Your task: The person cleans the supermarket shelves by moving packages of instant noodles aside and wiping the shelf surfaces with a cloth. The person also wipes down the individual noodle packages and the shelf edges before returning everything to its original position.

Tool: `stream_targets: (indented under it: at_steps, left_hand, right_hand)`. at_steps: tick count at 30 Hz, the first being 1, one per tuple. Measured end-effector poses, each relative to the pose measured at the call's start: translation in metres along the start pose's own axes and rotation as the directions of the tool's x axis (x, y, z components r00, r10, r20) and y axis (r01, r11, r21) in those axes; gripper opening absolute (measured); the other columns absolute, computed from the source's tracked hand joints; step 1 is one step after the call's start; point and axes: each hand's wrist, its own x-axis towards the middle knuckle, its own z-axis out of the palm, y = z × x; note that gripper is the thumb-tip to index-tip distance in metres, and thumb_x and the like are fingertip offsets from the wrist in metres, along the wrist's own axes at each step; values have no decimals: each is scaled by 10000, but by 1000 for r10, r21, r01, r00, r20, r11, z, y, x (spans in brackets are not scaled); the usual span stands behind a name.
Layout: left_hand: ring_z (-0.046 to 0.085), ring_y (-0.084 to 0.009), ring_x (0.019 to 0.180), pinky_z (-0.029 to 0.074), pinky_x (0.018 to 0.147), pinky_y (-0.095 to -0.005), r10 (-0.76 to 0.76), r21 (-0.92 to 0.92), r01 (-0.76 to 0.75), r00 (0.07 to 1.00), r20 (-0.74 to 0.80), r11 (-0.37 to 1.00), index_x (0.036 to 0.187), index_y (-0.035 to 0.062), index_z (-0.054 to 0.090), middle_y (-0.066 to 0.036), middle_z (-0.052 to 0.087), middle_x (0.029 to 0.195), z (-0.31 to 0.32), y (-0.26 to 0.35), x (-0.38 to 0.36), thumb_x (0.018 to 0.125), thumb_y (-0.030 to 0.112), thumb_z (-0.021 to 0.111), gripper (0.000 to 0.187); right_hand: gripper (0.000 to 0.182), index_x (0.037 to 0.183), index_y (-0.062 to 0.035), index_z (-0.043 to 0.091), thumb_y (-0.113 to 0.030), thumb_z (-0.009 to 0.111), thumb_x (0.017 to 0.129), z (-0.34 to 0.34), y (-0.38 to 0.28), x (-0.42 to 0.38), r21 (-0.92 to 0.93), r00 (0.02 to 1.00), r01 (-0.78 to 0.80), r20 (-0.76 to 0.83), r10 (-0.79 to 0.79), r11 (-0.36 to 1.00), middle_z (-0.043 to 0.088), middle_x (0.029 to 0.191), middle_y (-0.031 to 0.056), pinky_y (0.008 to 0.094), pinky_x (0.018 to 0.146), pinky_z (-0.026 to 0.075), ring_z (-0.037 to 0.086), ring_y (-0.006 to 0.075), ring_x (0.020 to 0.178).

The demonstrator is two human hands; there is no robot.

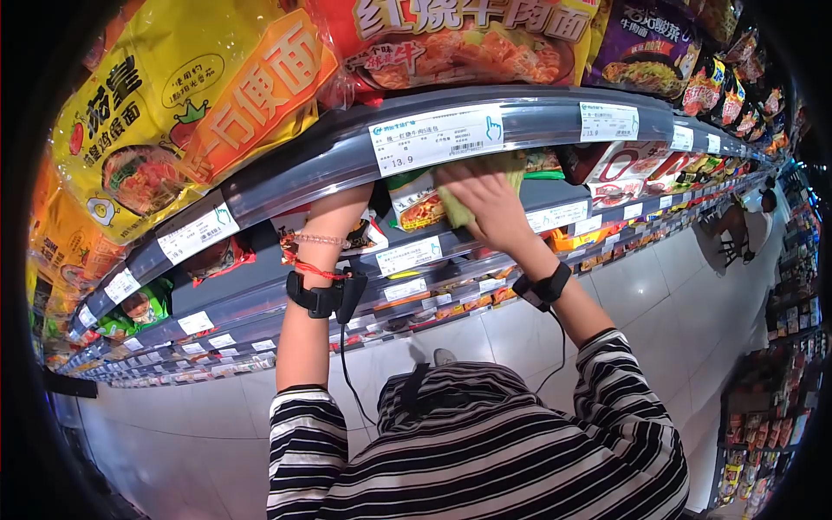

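Note:
My right hand [487,198] is on the lower shelf, wrapped over a yellow-green cloth [456,208] that bunches around its fingers. Close to its left stands a green and white noodle packet [416,201]. My left forearm [336,224], with a beaded bracelet and a red string at the wrist, reaches in under the upper shelf's front edge. That edge hides my left hand, so its fingers do not show. Beside this forearm lies a dark packet with red and white print [368,234]. Both wrists carry black straps with cables.
Above my hands runs the upper shelf's edge [295,178] with price labels [438,139]. Big yellow [147,113] and red [468,43] noodle packs stand on it. More labelled shelves lie below. A person [745,225] is low down in the aisle at right.

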Motion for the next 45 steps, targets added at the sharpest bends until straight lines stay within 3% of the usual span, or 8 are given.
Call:
stream_targets:
  at_steps: [3, 6, 11, 19, 23, 30, 34, 45]
  left_hand:
    - [603, -384, 941, 470, 822, -446, 9, 36, -10, 1000, 25, 999, 1018, 35, 636, -196, 650, 1014, 0, -3, -1, 903, 270, 495, 296]
    - [601, -381, 952, 467, 836, -442, -9, 62, 4, 996, 91, 998, 1027, 34, 633, -198, 648, 1022, -1, -5, -1, 902, 265, 489, 300]
    - [593, -381, 982, 459, 861, -445, -10, 44, 5, 991, 131, 999, 1065, 36, 625, -197, 639, 1065, -6, -1, 1, 919, 288, 467, 331]
    - [565, -406, 1043, 430, 898, -466, -57, -27, 59, 996, 70, 998, 1139, 32, 602, -206, 624, 1118, -6, 2, 1, 927, 338, 494, 388]
    - [568, -403, 1034, 432, 891, -466, -42, -26, 44, 997, 65, 999, 1135, 26, 603, -203, 627, 1109, -6, 0, 3, 929, 331, 494, 384]
    - [581, -393, 1003, 439, 877, -458, -9, -18, 10, 999, 46, 1000, 1117, 26, 615, -194, 636, 1086, -12, 4, 2, 935, 365, 499, 402]
    - [581, -395, 998, 439, 878, -459, -38, -48, 39, 999, 28, 998, 1121, 31, 616, -195, 636, 1084, -11, 4, 3, 932, 382, 506, 413]
    - [585, -408, 969, 452, 850, -465, -17, 10, 17, 999, -40, 1000, 1099, 26, 623, -204, 638, 1060, -1, -1, 2, 938, 364, 506, 392]
  right_hand:
    - [461, 1229, -82, 567, -240, 571, 796, 8, 1, 31, 41, 961, -73, -264, 82, 996, 540, 1268, 175, 473, 961, 380, 475, 353, 1191]
    - [405, 1179, -52, 597, -268, 573, 838, 22, -23, 46, 92, 964, -224, -126, 234, 970, 550, 1239, 184, 478, 933, 398, 493, 362, 1157]
    - [836, 1449, -165, 357, -147, 640, 662, 16, -42, 15, 1, 966, 251, -56, -251, 968, 471, 1373, 23, 409, 1084, 302, 439, 233, 1234]
    - [627, 1337, -88, 489, -197, 616, 732, 6, -13, 31, 20, 960, -8, -281, 13, 1000, 532, 1271, 136, 439, 894, 371, 513, 318, 1072]
    - [645, 1340, -90, 485, -205, 613, 719, 20, -40, 40, -73, 939, 4, -341, -29, 997, 510, 1304, 144, 447, 1044, 319, 452, 317, 1214]
    - [973, 1493, -187, 269, -233, 734, 641, 13, -41, -1, -101, 984, 175, 43, -171, 979, 273, 1544, -19, 376, 1148, 244, 274, 196, 1405]
    - [923, 1498, -208, 262, -176, 700, 687, 6, -23, -11, -127, 991, 134, 24, -132, 983, 279, 1541, -25, 384, 1155, 230, 277, 189, 1407]
    - [693, 1356, -40, 442, -78, 554, 673, -1, 41, -47, -57, 980, -124, -162, 114, 991, 507, 1314, 171, 475, 1108, 283, 420, 366, 1274]
